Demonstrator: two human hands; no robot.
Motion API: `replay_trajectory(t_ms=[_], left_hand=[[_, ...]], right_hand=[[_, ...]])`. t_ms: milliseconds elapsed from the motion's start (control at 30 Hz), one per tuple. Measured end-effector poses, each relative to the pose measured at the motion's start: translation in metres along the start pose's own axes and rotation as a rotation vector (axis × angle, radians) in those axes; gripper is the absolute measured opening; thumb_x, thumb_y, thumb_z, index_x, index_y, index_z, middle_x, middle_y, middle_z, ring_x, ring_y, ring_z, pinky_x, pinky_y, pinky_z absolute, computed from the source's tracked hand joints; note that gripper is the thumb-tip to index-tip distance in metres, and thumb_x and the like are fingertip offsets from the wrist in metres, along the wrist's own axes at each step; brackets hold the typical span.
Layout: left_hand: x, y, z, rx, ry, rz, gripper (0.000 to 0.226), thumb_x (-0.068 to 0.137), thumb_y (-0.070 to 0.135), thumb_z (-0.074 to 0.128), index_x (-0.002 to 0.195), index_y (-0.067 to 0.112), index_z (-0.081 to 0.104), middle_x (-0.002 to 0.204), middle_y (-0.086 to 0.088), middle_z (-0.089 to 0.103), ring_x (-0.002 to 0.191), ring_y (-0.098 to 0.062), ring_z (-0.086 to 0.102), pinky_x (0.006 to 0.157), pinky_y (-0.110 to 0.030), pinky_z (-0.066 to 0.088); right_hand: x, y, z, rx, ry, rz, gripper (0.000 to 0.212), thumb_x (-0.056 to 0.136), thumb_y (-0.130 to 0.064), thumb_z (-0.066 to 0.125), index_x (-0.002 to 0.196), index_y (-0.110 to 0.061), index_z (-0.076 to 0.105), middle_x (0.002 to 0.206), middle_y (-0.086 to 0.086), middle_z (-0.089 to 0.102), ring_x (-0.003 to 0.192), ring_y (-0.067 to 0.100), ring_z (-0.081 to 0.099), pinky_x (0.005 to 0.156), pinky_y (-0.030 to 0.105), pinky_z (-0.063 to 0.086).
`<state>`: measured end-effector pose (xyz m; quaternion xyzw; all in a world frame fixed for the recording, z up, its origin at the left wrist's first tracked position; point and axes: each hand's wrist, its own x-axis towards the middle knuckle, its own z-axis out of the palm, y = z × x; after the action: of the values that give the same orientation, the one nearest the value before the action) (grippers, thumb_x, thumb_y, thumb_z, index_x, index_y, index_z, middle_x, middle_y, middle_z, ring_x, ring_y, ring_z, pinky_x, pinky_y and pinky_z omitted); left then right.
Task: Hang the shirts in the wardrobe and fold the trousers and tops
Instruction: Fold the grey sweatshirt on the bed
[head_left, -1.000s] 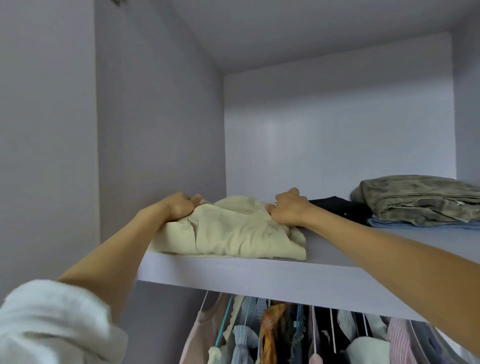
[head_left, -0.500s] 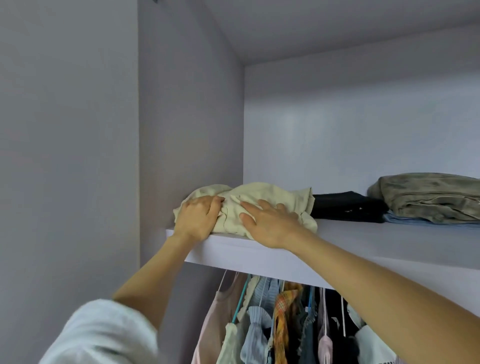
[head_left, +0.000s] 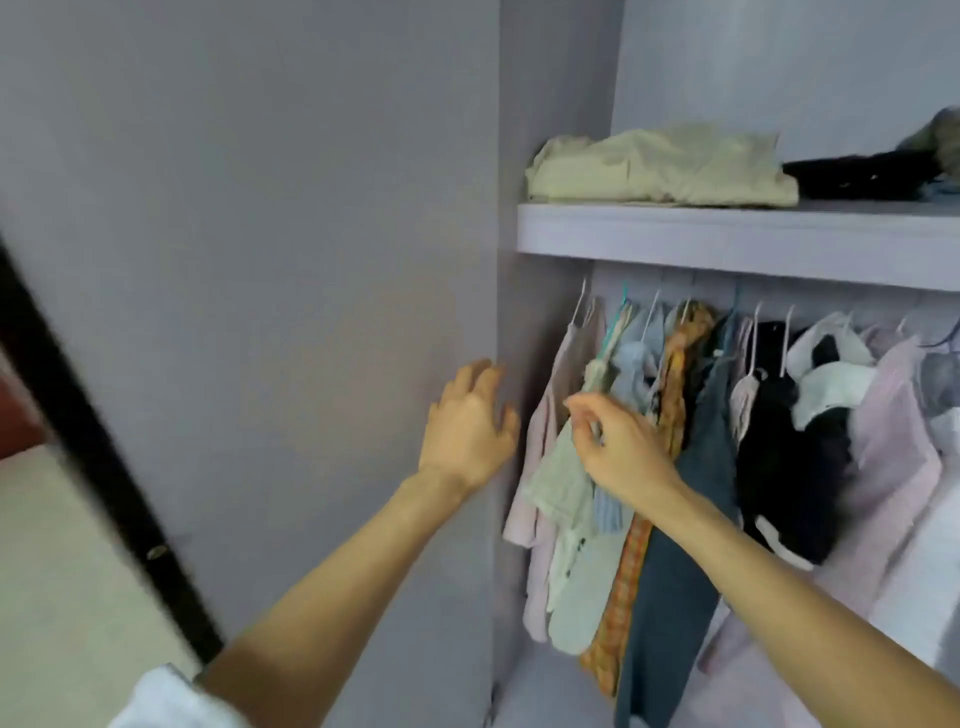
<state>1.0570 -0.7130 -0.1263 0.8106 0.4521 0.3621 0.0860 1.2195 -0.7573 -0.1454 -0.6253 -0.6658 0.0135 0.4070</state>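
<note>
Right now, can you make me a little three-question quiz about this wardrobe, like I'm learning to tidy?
1. True or false: the cream folded garment lies on the shelf.
2. What lies just right of it? A) a black folded garment B) a red towel C) a shoe box
3. Fill in: the hanging clothes are ____ the shelf.

Key: 1 true; 2 A; 3 below. Bonus fact: the left hand and the right hand hold nothing.

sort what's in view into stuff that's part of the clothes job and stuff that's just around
Job: folded cream top, black folded garment, hanging shirts, shelf, left hand, right hand.
Just around: wardrobe side panel, floor.
</note>
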Motion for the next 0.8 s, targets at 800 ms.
replay_trajectory(t_ms=[800], left_hand=[[-0.633, -0.202, -0.224, 0.180, 0.356, -1.693, 0.030, 0.094, 0.019, 0.050, 0.122, 0.013, 0.059, 0.125, -0.008, 0.060, 0.116, -0.024, 0.055, 0.094, -0.027, 0.039]], right_hand=[[-0.366, -0.410, 0.402, 0.167, -1.700, -0.900, 0.026, 0.096, -0.028, 0.041, 0.105, -0.015, 0.061, 0.100, 0.006, 0.064, 0.098, 0.024, 0.058, 0.082, 0.030, 0.041]])
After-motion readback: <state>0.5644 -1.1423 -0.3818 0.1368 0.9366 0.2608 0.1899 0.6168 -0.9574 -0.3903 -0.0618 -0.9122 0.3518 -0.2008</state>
